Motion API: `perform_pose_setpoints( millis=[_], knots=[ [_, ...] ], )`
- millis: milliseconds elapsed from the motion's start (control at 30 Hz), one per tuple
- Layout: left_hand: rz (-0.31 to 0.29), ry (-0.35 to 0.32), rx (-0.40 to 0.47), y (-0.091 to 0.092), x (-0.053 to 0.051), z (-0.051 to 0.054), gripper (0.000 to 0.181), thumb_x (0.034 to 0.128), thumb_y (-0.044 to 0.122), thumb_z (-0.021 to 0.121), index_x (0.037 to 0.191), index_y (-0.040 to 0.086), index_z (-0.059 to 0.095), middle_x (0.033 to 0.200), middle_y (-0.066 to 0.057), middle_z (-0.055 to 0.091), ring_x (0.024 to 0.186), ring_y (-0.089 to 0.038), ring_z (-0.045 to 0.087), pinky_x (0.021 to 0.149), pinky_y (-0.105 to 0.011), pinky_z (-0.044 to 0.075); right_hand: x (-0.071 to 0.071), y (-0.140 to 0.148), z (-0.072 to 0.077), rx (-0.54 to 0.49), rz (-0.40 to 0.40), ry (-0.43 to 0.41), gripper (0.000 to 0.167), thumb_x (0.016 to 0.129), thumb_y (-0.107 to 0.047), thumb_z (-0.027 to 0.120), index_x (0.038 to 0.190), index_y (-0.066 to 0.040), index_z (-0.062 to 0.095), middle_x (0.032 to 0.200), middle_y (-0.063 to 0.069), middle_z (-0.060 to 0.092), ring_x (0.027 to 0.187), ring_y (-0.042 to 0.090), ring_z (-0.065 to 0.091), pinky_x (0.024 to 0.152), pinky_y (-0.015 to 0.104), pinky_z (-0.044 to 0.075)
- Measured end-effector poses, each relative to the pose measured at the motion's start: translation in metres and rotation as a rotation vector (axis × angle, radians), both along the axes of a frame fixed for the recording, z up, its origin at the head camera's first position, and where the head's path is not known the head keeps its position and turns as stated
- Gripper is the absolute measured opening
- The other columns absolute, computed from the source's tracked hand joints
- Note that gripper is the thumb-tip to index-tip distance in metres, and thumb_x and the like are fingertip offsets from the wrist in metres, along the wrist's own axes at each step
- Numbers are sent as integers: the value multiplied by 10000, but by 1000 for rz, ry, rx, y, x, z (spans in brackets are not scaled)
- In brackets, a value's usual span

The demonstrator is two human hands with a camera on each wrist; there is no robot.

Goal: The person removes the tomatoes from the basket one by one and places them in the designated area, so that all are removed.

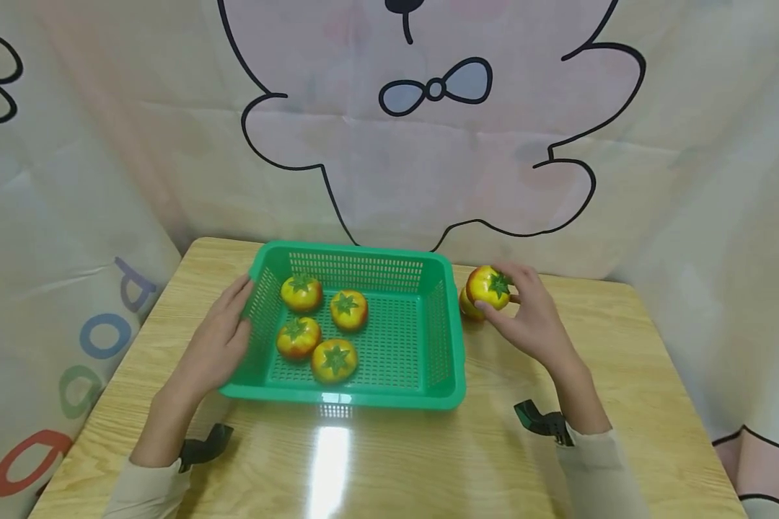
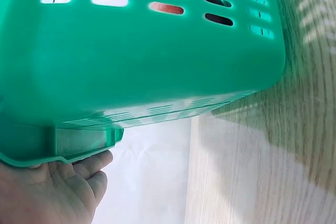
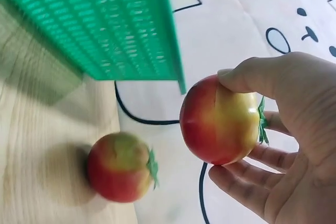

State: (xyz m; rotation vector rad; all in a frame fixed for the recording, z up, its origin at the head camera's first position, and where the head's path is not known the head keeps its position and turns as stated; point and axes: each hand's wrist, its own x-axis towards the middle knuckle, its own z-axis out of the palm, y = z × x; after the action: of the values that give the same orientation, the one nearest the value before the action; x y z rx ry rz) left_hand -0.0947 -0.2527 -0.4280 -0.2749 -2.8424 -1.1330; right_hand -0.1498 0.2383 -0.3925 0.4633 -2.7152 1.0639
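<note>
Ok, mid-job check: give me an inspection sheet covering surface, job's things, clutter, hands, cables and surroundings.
Surface: wood-grained table, glare in front of the basket.
Job's things: basket on the table, four fruits in its left half; a held fruit, off the table; a loose fruit on the table, right of the basket.
Clutter: nothing seen.
Left hand: on the basket's left rim.
Right hand: holds a fruit between thumb and fingers.
Cables: nothing seen.
Surroundings: printed cloth behind and at both sides.
</note>
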Motion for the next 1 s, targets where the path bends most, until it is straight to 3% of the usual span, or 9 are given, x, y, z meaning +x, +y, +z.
perform_pose_setpoints(
  millis=[233,400,733,1000],
  knots=[
    [-10,-16,3,7,0,-11,600,1099,108,348,1683,33,236,1773,-183,187,1629,-465,198,1258,-725,246,10,22,-14,-7,-73,-25,633,949,-159,795,1509,-45,523,1462,242,513,1301,436,552,938,692,584],
    [-6,-21,1,7,0,-10,603,1098,113,334,1686,38,226,1777,-172,180,1629,-468,195,1251,-735,248,12,30,-24,-26,-116,-26,645,955,-188,793,1520,-43,519,1475,232,516,1304,436,564,943,666,580],
    [3,-11,2,3,1,-8,601,1105,129,330,1691,51,220,1787,-144,164,1633,-463,185,1251,-740,237,2,39,-32,14,-148,8,671,954,-176,793,1534,-20,493,1479,271,490,1284,465,565,931,692,579],
    [4,10,-12,0,0,-4,593,1109,124,335,1685,35,228,1782,-162,173,1628,-467,197,1250,-737,242,-6,48,-45,-9,-181,-56,704,971,-200,774,1560,9,450,1489,309,455,1332,514,509,972,719,553]
  ],
)
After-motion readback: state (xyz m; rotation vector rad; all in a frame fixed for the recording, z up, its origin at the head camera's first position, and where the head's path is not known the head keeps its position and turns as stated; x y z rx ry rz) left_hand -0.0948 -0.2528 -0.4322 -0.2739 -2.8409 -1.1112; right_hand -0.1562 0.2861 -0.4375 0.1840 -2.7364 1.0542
